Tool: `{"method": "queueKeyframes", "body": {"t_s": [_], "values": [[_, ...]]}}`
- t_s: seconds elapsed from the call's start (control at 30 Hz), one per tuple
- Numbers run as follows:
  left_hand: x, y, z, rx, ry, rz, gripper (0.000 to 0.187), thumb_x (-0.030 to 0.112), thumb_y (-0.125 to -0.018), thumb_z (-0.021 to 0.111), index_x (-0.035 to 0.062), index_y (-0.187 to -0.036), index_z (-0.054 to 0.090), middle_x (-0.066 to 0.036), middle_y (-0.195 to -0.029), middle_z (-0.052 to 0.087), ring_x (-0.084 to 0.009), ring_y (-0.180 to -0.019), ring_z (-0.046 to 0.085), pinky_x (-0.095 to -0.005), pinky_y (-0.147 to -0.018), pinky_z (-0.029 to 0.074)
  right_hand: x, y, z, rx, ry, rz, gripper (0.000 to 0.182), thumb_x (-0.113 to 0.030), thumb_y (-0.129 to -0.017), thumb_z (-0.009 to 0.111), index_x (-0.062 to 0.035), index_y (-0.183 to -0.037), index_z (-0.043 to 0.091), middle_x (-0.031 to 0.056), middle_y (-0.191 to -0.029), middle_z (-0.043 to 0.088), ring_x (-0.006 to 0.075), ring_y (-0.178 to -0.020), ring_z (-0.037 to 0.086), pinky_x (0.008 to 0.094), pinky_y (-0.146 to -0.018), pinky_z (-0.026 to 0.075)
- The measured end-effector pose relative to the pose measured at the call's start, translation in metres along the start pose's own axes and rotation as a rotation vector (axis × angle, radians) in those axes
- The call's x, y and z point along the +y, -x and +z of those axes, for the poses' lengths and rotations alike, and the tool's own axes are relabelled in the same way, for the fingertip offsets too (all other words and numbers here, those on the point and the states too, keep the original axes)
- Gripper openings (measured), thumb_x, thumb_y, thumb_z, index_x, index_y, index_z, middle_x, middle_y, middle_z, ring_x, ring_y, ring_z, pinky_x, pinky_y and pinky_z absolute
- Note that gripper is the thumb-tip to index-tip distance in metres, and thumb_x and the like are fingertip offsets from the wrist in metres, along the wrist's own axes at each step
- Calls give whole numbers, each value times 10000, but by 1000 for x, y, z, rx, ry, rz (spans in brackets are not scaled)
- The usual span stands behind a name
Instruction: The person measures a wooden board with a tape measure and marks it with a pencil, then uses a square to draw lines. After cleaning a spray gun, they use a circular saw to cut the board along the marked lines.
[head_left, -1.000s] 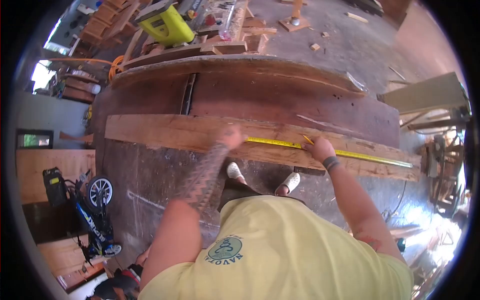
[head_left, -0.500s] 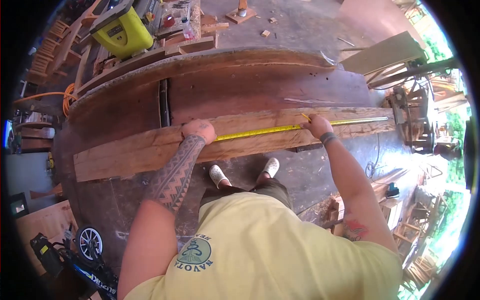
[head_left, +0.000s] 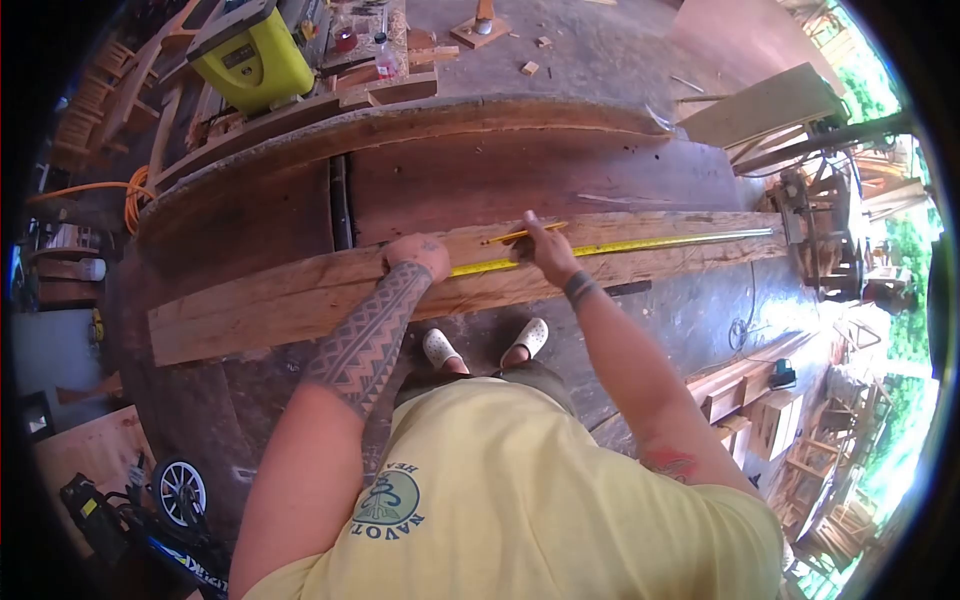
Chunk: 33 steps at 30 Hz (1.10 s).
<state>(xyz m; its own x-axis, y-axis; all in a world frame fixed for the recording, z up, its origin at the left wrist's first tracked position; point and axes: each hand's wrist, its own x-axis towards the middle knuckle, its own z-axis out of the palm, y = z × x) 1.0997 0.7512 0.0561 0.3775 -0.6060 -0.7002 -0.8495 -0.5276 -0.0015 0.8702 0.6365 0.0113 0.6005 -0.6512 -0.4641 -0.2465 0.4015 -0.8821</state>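
A long wooden plank (head_left: 270,300) lies across in front of me. Along it runs a yellow tape measure (head_left: 630,244), its blade stretched to the plank's right end. My left hand (head_left: 418,257) is closed around the near end of the tape, over the plank; the tape's case is hidden in the fist. My right hand (head_left: 548,252) is above the tape, with a yellow pencil (head_left: 505,237) held between its fingers. The pencil points to the left, roughly in line with the board.
Beyond the plank lies a wide, darker wooden slab (head_left: 540,165) with a raw edge. A lime-green machine (head_left: 255,62) stands at the back left, near a coiled orange cord (head_left: 138,200). A small bike (head_left: 150,520) is at lower left, and stacked timber (head_left: 740,400) lies at right.
My right hand has moved left along the tape, closer to my left hand, and the pencil now shows more fully. My left hand has shifted slightly right.
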Motion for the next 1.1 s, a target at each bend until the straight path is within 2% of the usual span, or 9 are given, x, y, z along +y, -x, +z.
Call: {"method": "queueKeyframes", "body": {"t_s": [0.07,0.2,0.3,0.47,0.6,0.7,0.9,1.0,1.1], "values": [[-3,-5,6,20,-9,11,515,466,-986,652,95,-1331,741,-125,-1366,729,-293,-1261,699,-466,-1022,579,20,-4,20,45,-207,36,545,-470,-1131,468,3,-1045,723,114,-808,723,202,-723,698,320,-692,550],[-9,5,-2,56,48,60,577,525,-970,681,73,-1323,738,-157,-1363,721,-331,-1263,689,-459,-1051,559,37,-8,12,158,-385,63,426,-348,-1113,495,23,-1078,701,137,-875,731,220,-780,709,332,-738,566],[-31,14,0,70,91,115,637,550,-958,696,55,-1358,702,-176,-1374,707,-350,-1281,669,-452,-1084,533,45,-16,4,8,-282,18,443,-356,-1114,488,33,-1093,700,133,-871,725,213,-773,710,332,-738,568],[-87,17,18,162,87,76,689,535,-951,712,34,-1417,638,-187,-1365,698,-351,-1291,649,-451,-1112,504,35,-5,15,36,-152,-46,436,-348,-1132,464,17,-1059,691,86,-797,685,165,-726,658,308,-713,525],[-127,16,34,251,134,117,665,498,-950,720,14,-1397,631,-208,-1420,651,-343,-1331,614,-445,-1129,490,36,-2,19,6,-39,-99,441,-333,-1146,443,16,-1023,682,61,-761,659,138,-711,609,298,-701,501],[-140,13,36,230,94,4,637,519,-940,732,59,-1375,657,-178,-1401,680,-336,-1317,638,-455,-1100,523,35,-2,20,2,-19,-100,453,-342,-1151,434,11,-1012,682,54,-759,654,130,-707,597,291,-697,494],[-160,33,27,143,43,-127,671,563,-921,749,61,-1360,679,-171,-1398,688,-315,-1316,645,-440,-1082,533,33,-3,21,-37,-5,-133,460,-358,-1155,422,-6,-1007,677,41,-764,643,121,-712,590,293,-691,494],[-148,41,14,104,61,-173,670,568,-910,760,72,-1357,701,-158,-1406,691,-300,-1312,652,-437,-1067,543,30,-5,22,-41,-103,-62,393,-332,-1137,491,-7,-1016,676,45,-808,658,121,-731,595,294,-689,499],[-150,37,11,54,50,-174,661,561,-902,769,87,-1360,713,-139,-1419,691,-290,-1313,655,-435,-1065,547,21,-12,25,-28,-27,19,249,-244,-1083,626,-4,-1053,687,50,-854,678,128,-757,616,297,-711,519]]}}
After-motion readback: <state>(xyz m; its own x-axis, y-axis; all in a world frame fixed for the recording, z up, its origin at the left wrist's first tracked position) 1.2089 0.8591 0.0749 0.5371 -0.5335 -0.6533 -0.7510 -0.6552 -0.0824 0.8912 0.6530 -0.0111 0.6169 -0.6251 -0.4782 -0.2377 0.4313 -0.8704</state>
